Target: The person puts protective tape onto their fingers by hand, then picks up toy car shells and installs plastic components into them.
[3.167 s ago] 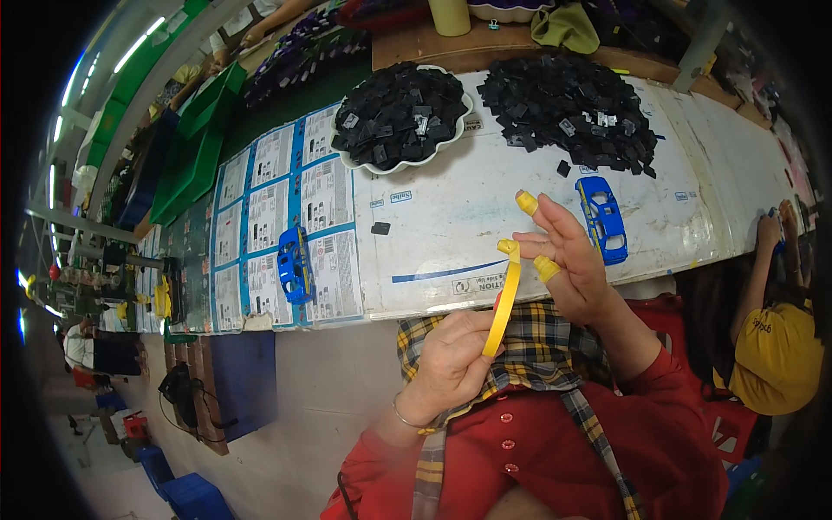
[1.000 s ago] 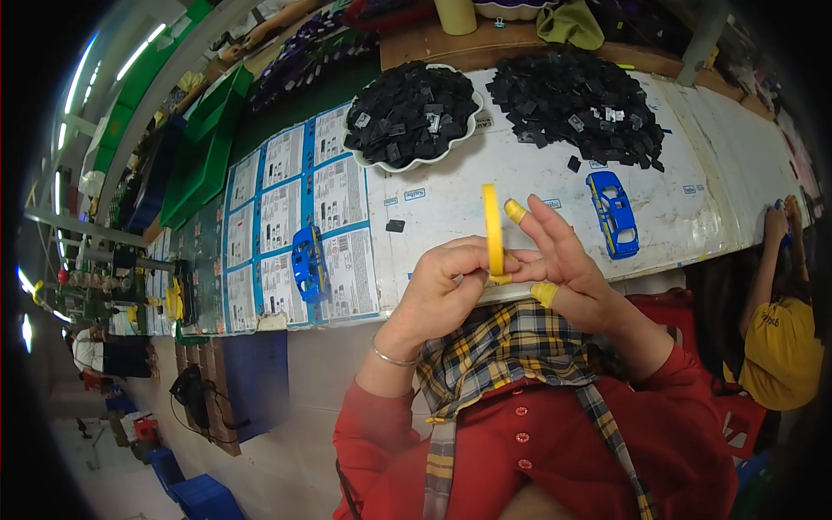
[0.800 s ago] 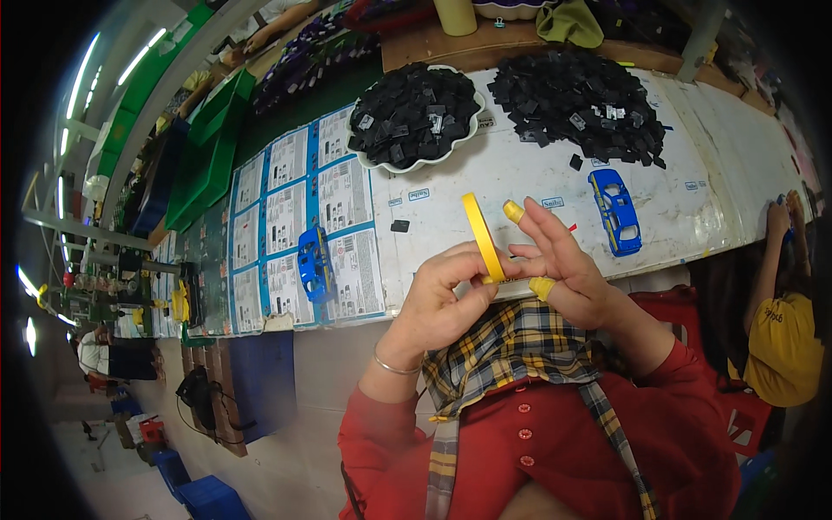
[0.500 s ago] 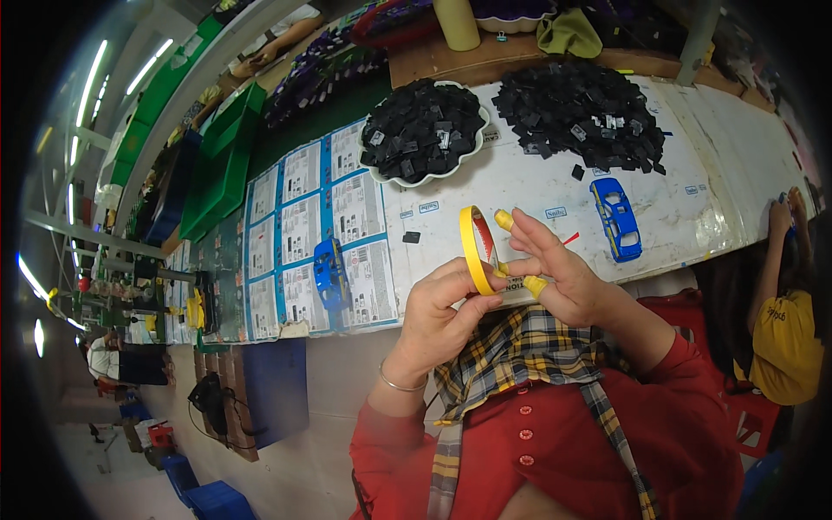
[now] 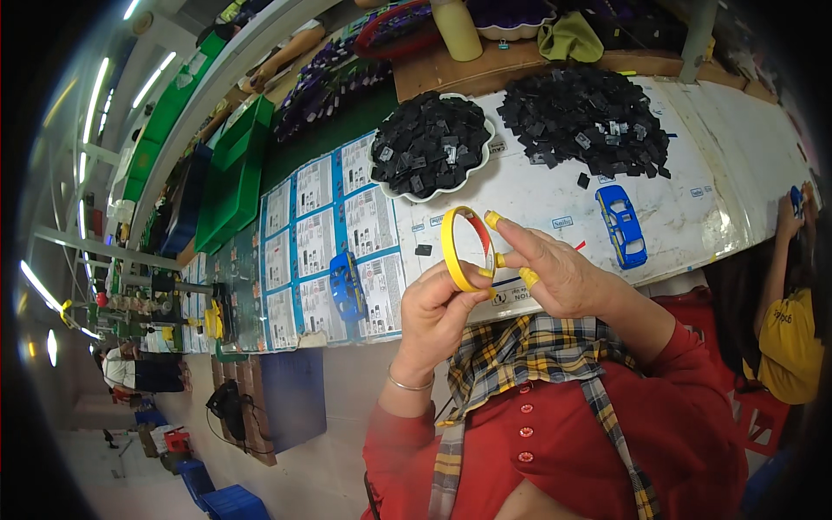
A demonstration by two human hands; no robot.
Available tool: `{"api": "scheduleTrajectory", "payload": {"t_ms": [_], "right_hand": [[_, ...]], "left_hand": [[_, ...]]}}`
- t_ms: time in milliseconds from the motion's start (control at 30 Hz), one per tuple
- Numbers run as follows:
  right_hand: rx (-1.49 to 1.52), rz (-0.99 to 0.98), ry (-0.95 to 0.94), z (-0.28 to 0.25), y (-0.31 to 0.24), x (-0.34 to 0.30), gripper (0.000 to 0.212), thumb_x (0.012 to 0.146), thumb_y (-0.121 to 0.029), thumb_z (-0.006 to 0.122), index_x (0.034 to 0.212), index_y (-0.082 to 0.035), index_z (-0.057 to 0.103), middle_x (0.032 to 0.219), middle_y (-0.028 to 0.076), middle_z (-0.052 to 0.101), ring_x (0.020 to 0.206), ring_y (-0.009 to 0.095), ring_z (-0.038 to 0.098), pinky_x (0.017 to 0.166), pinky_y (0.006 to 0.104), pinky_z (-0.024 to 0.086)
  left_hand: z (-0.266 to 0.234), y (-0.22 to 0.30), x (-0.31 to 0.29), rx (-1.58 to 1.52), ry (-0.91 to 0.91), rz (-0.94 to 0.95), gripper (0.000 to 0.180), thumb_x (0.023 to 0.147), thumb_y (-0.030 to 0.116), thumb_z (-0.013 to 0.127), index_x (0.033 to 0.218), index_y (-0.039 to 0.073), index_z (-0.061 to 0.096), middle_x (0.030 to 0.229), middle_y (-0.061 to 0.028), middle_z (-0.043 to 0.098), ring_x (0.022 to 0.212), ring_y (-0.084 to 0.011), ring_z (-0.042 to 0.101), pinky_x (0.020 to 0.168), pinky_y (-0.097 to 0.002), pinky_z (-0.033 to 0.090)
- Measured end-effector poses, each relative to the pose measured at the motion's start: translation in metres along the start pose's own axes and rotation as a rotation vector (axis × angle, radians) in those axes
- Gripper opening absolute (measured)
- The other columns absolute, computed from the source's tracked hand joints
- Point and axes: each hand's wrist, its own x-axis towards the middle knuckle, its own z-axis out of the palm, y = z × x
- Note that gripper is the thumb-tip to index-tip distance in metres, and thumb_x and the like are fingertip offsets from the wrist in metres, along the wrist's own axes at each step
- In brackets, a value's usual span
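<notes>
My left hand [image 5: 436, 316] is closed on a roll of yellow tape [image 5: 451, 253], thumb and fingers pinching its lower rim. The roll stands on edge, its red printed inner core partly showing. My right hand [image 5: 568, 279] is beside it with fingers stretched out and apart; yellow tape wraps several of its fingertips. One taped fingertip is at the roll's right rim, and whether it touches I cannot tell. Beyond the hands lies a small black plastic piece [image 5: 423, 250]. One blue toy car body [image 5: 621, 227] rests to the right, another blue car body [image 5: 347, 288] to the left.
A scalloped white bowl [image 5: 492, 130] heaped with black pieces stands at the back, beside a loose pile of black pieces [image 5: 581, 121]. Printed sheets [image 5: 316, 230] cover the table's left part. Green bins [image 5: 230, 186] stand far left. A co-worker in a yellow shirt [image 5: 790, 338] sits at right.
The roll has turned slightly, so more of its opening shows. My right fingers have shifted a little left and spread less. The whole view has moved slightly.
</notes>
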Motion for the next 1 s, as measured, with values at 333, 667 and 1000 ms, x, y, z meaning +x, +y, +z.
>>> {"api": "scheduleTrajectory", "payload": {"t_ms": [333,667,1000], "right_hand": [[-0.042,-0.069,0.049,-0.009,0.01,0.007,0.086,0.059,0.018,0.041,0.139,-0.004,0.019,0.136,0.022,0.033,0.115,0.037,0.044,0.093,0.039,0.046],[0.132,-0.042,0.103,-0.019,0.016,0.007,0.08,0.066,0.017,0.034,0.14,0.0,0.011,0.139,0.025,0.027,0.126,0.033,0.036,0.096,0.039,0.042],[0.351,0.019,0.125,-0.012,0.012,0.005,0.073,0.074,0.015,0.03,0.141,0.0,0.005,0.14,0.03,0.023,0.121,0.031,0.044,0.1,0.0379,0.036]], "left_hand": [[0.01,0.01,-0.003,0.341,-0.113,0.183,0.016,0.072,-0.008,0.061,0.085,0.001,0.064,0.088,-0.0108,0.063,0.077,-0.0226,0.063,0.068,-0.0292,0.051],[0.008,-0.004,-0.021,0.354,-0.075,0.297,0.019,0.065,-0.01,0.061,0.082,-0.002,0.063,0.087,-0.0127,0.063,0.077,-0.0258,0.062,0.068,-0.031,0.051],[0.003,-0.016,-0.015,0.441,-0.162,0.375,0.029,0.055,-0.01,0.055,0.082,0.0,0.06,0.093,-0.0143,0.059,0.084,-0.0324,0.057,0.073,-0.0368,0.048]]}}
